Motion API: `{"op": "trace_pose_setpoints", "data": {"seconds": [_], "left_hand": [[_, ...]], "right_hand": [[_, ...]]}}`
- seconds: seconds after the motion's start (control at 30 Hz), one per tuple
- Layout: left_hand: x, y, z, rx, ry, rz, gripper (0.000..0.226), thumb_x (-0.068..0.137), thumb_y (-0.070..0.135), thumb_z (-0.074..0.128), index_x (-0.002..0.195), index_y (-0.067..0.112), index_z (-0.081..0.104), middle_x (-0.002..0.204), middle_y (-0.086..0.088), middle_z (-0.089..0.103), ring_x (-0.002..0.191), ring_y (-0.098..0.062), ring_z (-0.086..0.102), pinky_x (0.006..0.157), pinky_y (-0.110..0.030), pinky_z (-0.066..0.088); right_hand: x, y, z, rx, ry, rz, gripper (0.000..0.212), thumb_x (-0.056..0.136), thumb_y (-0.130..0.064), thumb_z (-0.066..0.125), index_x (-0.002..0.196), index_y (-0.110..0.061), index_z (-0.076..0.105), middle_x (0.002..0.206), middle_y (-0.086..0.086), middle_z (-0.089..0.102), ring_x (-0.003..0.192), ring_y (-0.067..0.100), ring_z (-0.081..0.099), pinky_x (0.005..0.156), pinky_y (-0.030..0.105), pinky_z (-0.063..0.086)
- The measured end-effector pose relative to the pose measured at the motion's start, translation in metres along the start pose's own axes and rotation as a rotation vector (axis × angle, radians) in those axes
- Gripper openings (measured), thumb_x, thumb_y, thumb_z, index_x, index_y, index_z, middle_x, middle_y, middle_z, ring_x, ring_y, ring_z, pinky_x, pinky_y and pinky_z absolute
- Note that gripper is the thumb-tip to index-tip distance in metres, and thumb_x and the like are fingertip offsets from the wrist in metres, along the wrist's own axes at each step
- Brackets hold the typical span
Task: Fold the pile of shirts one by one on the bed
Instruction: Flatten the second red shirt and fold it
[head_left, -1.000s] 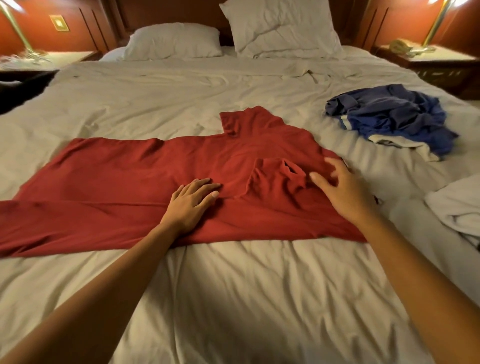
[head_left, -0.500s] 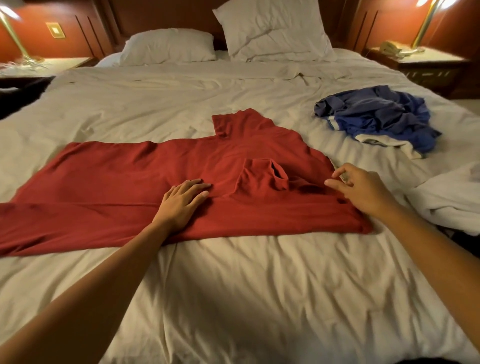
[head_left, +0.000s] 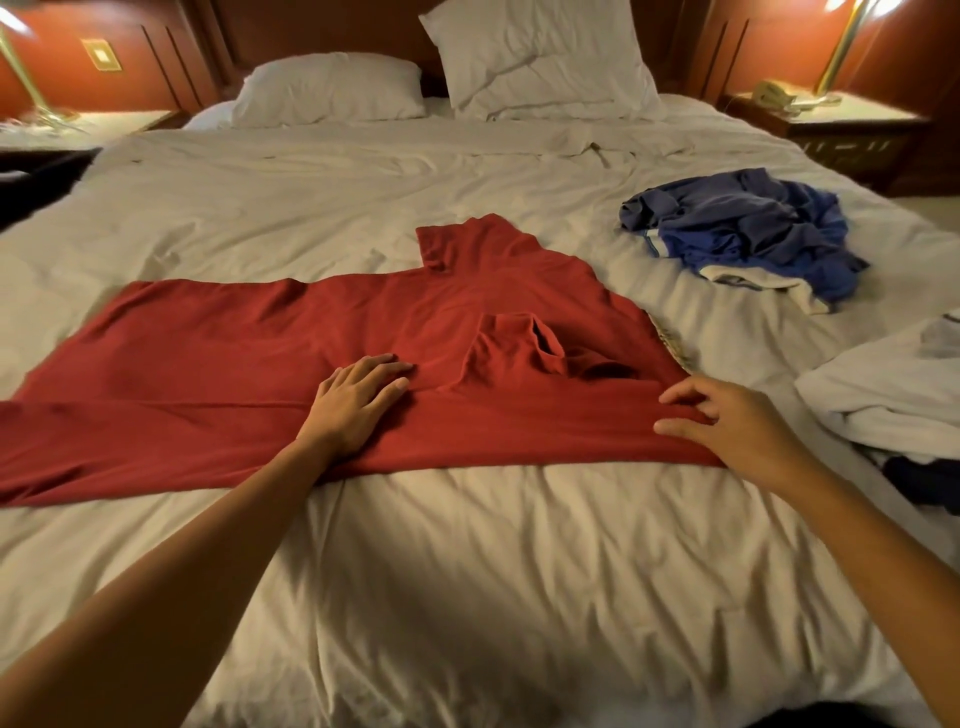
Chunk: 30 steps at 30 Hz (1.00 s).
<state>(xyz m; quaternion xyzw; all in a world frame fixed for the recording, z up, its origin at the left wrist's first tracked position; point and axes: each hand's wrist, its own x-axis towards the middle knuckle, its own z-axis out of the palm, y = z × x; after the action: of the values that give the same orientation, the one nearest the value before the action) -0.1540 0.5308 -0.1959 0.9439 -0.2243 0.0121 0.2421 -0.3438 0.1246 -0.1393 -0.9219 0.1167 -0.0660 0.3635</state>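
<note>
The task looks to be in its early part. 1 red shirt (head_left: 234, 364) lies spread flat and sideways across the middle of the bed (head_left: 467, 597), its neck end toward the right and its hem running off toward the left edge of the view. The near sleeve (head_left: 514, 348) appears to be turned in onto the body of the shirt, while the far sleeve (head_left: 467, 244) sticks out toward the pillows (head_left: 327, 88) and is not yet folded. So this shirt seems to have had 1 fold at most, with the other sleeve and the lengthwise folds left to do.

The left hand (head_left: 353, 405) rests flat on the middle of the red shirt, fingers straight and together, pressing the cloth down and gripping nothing. The right hand (head_left: 737, 431) is at the shirt's right edge with its fingers (head_left: 680, 392) loosely bent and touching the fabric. Whether thumb and finger have actually caught the cloth cannot be told.

No finished, folded shirt shows anywhere on the bed. A blue shirt (head_left: 753, 228) lies crumpled well apart to the right, nearer the headboard, and a white garment (head_left: 883, 400) is bunched at the right edge with something dark under it. Both look untouched, so at least 2 more pieces are judged to be waiting after the red one.
</note>
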Motion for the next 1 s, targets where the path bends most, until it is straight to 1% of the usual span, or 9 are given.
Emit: {"op": "trace_pose_setpoints", "data": {"seconds": [0.07, 0.13, 0.3, 0.4, 0.5, 0.67, 0.77, 0.87, 1.0], "left_hand": [[0.001, 0.0, 0.0, 0.003, -0.002, -0.004, 0.067, 0.085, 0.077, 0.016, 0.138, 0.049, 0.048, 0.151, 0.018, 0.04, 0.141, -0.011, 0.034, 0.118, -0.041, 0.02], [0.001, -0.001, 0.0, 0.007, -0.009, -0.002, 0.065, 0.085, 0.078, 0.015, 0.136, 0.052, 0.047, 0.151, 0.018, 0.04, 0.141, -0.01, 0.034, 0.119, -0.042, 0.019], [0.017, 0.01, -0.001, -0.009, -0.003, -0.112, 0.05, 0.09, 0.076, 0.027, 0.125, 0.054, 0.055, 0.137, 0.013, 0.048, 0.135, -0.017, 0.038, 0.112, -0.04, 0.017], [0.044, 0.032, 0.0, 0.018, 0.014, -0.157, 0.045, 0.092, 0.069, 0.04, 0.122, 0.044, 0.061, 0.131, 0.003, 0.051, 0.13, -0.024, 0.04, 0.11, -0.046, 0.017], [0.076, 0.054, 0.007, -0.019, 0.036, -0.101, 0.049, 0.088, 0.071, 0.048, 0.117, 0.035, 0.065, 0.125, 0.001, 0.058, 0.125, -0.024, 0.047, 0.105, -0.048, 0.024], [0.127, 0.087, 0.02, -0.211, 0.001, -0.109, 0.044, 0.082, 0.069, 0.063, 0.106, 0.033, 0.072, 0.113, 0.01, 0.068, 0.109, -0.015, 0.059, 0.102, -0.045, 0.04], [0.145, 0.092, 0.023, -0.263, -0.019, -0.099, 0.015, 0.082, 0.047, 0.076, 0.085, 0.033, 0.073, 0.097, 0.006, 0.072, 0.094, -0.017, 0.065, 0.09, -0.041, 0.052], [0.15, 0.093, 0.018, -0.31, -0.005, -0.092, 0.009, 0.084, 0.029, 0.079, 0.086, 0.022, 0.074, 0.093, -0.001, 0.073, 0.088, -0.019, 0.066, 0.081, -0.035, 0.055], [0.138, 0.094, -0.002, -0.491, -0.012, 0.008, 0.018, 0.083, 0.02, 0.08, 0.098, 0.015, 0.071, 0.09, 0.0, 0.072, 0.08, -0.013, 0.067, 0.077, -0.029, 0.054]], "right_hand": [[0.008, -0.005, -0.007, -0.149, -0.061, 0.001, 0.055, 0.062, -0.052, 0.081, 0.11, -0.03, 0.068, 0.076, -0.005, 0.065, 0.073, 0.01, 0.063, 0.067, 0.016, 0.045], [0.017, -0.015, -0.013, -0.251, -0.028, -0.036, 0.07, 0.061, -0.062, 0.078, 0.122, -0.033, 0.061, 0.075, -0.008, 0.062, 0.071, 0.007, 0.06, 0.071, 0.025, 0.049], [0.045, -0.045, 0.015, -0.258, 0.055, -0.253, 0.086, 0.058, -0.074, 0.071, 0.134, -0.039, 0.054, 0.124, -0.011, 0.047, 0.112, 0.011, 0.052, 0.098, 0.034, 0.045], [0.07, -0.057, 0.044, -0.39, 0.057, -0.366, 0.074, 0.064, -0.067, 0.076, 0.127, -0.031, 0.063, 0.128, -0.009, 0.048, 0.117, 0.012, 0.048, 0.104, 0.033, 0.038], [0.105, -0.06, 0.057, -0.367, 0.238, -0.459, 0.041, 0.077, -0.048, 0.078, 0.094, -0.011, 0.073, 0.109, -0.002, 0.059, 0.093, 0.02, 0.059, 0.085, 0.042, 0.051], [0.16, -0.057, 0.047, -0.06, 0.294, -0.148, 0.044, 0.091, -0.044, 0.067, 0.071, -0.006, 0.058, 0.073, 0.009, 0.063, 0.072, 0.027, 0.058, 0.065, 0.037, 0.041], [0.179, -0.053, 0.042, -0.088, 0.135, -0.013, 0.047, 0.096, -0.043, 0.06, 0.079, 0.0, 0.062, 0.073, 0.008, 0.06, 0.08, 0.029, 0.059, 0.063, 0.035, 0.038], [0.187, -0.056, 0.038, -0.057, 0.061, 0.027, 0.038, 0.097, -0.039, 0.06, 0.112, -0.006, 0.071, 0.104, 0.009, 0.069, 0.103, 0.027, 0.063, 0.088, 0.033, 0.044], [0.169, -0.058, 0.026, 0.103, 0.051, 0.006, 0.022, 0.097, -0.037, 0.061, 0.08, -0.024, 0.059, 0.068, -0.007, 0.051, 0.061, 0.007, 0.048, 0.062, 0.027, 0.042]]}}
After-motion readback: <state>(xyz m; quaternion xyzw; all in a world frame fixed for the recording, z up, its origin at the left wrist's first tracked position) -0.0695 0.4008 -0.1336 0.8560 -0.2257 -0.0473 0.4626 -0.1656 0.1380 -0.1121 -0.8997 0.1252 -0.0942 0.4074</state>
